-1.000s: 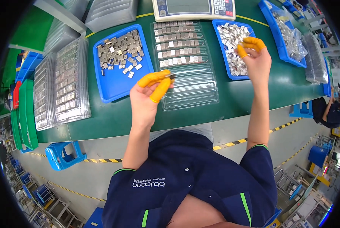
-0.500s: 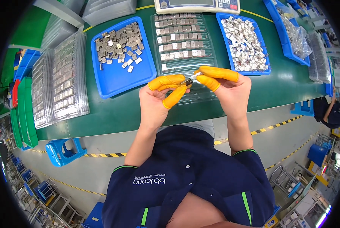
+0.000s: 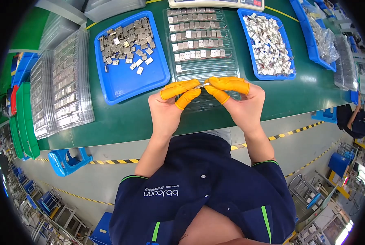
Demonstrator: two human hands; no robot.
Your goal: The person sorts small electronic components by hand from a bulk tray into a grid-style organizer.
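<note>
The green table is presenting its near edge as a curve just in front of the person's dark shirt, and both wrists are crossing above that edge. A strip of green surface is running between the left blue tray and the stacked plastic trays at far left, while a wider stretch is spreading to the right of the right hand, below the right blue tray. The left blue tray, whose lower right corner is sitting near the left hand, is holding a loose heap of metal connectors toward its far end; the right one is holding a pile of white connectors. Between them a transparent tray is lying with rows of pieces, its lower part reaching beneath the fingers. Beyond it, a scale is bordering the far side. Over that lower part, the small metallic item is bridging the narrow gap between the hands. Both hands are pinching narrowly, thumb against fingers in yellow finger covers, each gripping one end; the fingertips are hiding whether it is one piece or two meeting.
</note>
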